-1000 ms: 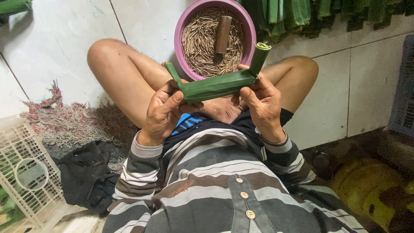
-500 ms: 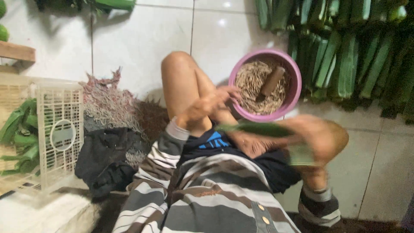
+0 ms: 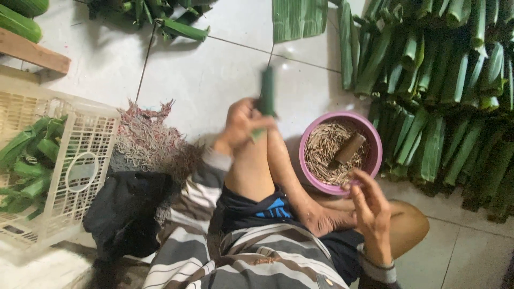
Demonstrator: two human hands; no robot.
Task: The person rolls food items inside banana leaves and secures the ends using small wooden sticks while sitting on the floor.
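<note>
We grip the rolled green leaf packet (image 3: 266, 93) near its lower end in our closed left hand (image 3: 242, 124), raised above our knee; it looks light, soft and crushable, while our right hand (image 3: 371, 210) hangs half-curled, empty.

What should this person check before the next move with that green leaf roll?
1. Grip on the leaf roll: the left hand is closed around its lower end; ok.
2. Roll wrapped tight: blurred; cannot tell.
3. Right hand free: fingers open, holding nothing visible; ok.
4. Pink bowl of thin sticks within reach: right beside the right hand; ok.
5. White crate has room: rolls lie in it, with space visible above them; ok.
6. Pile of finished rolls out of the way: apart from both hands; ok.
</note>
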